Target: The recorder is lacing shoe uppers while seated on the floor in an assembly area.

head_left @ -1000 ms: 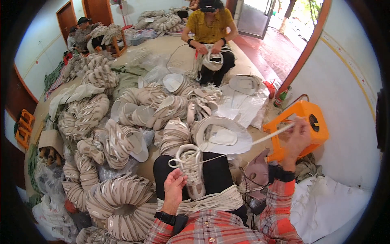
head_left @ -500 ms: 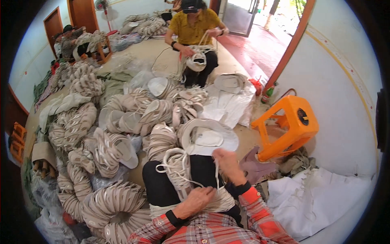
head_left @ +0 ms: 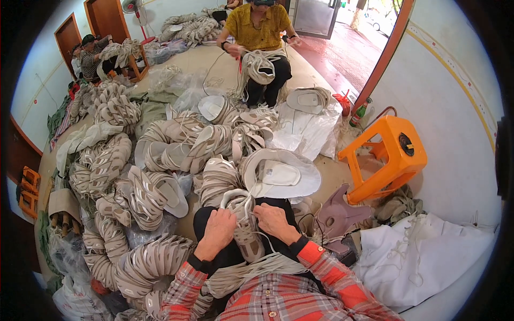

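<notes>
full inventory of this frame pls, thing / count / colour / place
beige strappy shoe upper pieces: too many to count, in stacked bundles, floor left and centre
beige shoe piece with white cord: one, on the lap
orange plastic stool: one, right, by the white wall
white sacks: a few, lower right
wooden doors: two, brown, far left
standing fan: one, by the doors
co-workers: at least two, seated, far side
left hand: on the shoe piece
right hand: on the shoe piece
</notes>
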The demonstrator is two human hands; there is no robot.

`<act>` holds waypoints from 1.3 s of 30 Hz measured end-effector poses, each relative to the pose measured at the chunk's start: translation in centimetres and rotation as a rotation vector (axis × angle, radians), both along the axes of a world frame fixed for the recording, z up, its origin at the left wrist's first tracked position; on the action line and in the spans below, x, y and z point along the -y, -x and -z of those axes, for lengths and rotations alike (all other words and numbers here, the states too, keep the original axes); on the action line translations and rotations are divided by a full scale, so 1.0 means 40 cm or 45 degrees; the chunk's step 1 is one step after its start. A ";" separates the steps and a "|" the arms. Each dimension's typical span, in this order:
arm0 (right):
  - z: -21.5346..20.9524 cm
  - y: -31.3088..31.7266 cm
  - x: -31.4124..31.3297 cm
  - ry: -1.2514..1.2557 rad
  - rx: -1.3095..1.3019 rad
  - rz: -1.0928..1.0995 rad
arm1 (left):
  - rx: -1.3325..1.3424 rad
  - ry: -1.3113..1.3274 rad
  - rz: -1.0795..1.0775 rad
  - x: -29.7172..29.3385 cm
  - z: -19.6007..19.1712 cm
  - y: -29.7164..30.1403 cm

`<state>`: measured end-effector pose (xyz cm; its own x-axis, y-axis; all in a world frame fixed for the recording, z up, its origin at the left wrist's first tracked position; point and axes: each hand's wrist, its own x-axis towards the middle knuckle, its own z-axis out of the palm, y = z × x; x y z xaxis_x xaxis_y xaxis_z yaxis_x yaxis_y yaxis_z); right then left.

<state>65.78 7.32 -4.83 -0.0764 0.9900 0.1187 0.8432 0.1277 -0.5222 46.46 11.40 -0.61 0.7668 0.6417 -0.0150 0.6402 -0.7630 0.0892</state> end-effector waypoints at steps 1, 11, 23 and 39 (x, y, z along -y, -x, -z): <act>-0.003 0.003 -0.003 -0.001 -0.007 -0.011 | -0.001 0.002 -0.002 0.002 0.003 -0.003; -0.004 0.056 -0.044 0.067 0.050 0.018 | 0.774 0.321 -0.262 -0.062 0.143 -0.066; -0.069 0.063 0.019 -0.210 0.105 -0.084 | 0.413 0.073 -0.078 -0.112 0.027 -0.024; -0.186 -0.096 -0.078 0.289 0.078 -0.065 | 0.764 0.728 -0.513 -0.103 0.122 0.001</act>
